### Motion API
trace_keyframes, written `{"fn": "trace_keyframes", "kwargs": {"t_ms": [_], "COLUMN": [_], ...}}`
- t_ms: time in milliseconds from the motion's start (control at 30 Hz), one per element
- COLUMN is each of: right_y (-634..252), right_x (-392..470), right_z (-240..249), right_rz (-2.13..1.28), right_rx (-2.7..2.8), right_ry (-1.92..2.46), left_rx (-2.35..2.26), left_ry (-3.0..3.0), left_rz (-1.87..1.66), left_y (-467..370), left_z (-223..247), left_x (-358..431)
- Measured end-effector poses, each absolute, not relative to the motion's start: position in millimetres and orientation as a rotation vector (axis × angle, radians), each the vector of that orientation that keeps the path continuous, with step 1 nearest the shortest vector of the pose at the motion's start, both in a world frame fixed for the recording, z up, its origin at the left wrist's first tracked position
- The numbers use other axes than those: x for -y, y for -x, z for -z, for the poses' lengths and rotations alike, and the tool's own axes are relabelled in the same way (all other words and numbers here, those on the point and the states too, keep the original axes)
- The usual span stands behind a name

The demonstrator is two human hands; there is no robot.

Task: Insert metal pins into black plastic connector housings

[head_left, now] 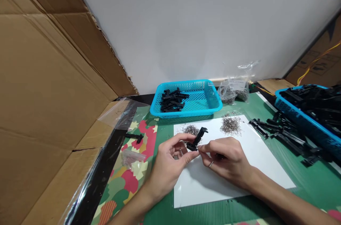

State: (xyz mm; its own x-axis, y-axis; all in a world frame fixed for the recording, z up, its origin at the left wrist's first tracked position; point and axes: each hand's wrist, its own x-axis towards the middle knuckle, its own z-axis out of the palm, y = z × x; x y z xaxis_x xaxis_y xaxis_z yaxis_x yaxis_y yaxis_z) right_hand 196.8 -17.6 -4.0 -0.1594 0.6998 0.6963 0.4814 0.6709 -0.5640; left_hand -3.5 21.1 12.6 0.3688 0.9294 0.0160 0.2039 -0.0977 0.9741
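My left hand [170, 163] pinches a black plastic part [200, 137] between thumb and fingers, its long arm tilted up and to the right. Close against the lower end of that part is my right hand [226, 155], its thumb and forefinger pressed together. Whatever they grip at the tips is too small to make out. A short silvery bit [211, 164] shows by the right hand's curled fingers. Below both hands lies a white sheet [213, 189], bearing one pile of small metal pieces [230, 125] and another pile [191, 130] partly behind my left hand.
A blue basket [186, 114] at the back holds several black parts. Another blue basket [306, 120] on the right is heaped with them, and loose black parts [285, 132] lie beside it. Clear bags [234, 90] stand behind. One black part [138, 137] lies left; cardboard [53, 76] walls that side.
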Motion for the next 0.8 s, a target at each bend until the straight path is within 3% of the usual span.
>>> {"fn": "trace_keyframes", "kwargs": {"t_ms": [800], "right_y": [-198.6], "right_x": [18.8], "right_z": [-0.4], "right_rz": [-0.253], "right_rx": [1.832], "right_ry": [0.917], "left_rx": [-1.016], "left_ry": [-1.436], "left_rz": [-0.715], "left_y": [4.7], "left_z": [-16.2], "left_x": [-27.7]}}
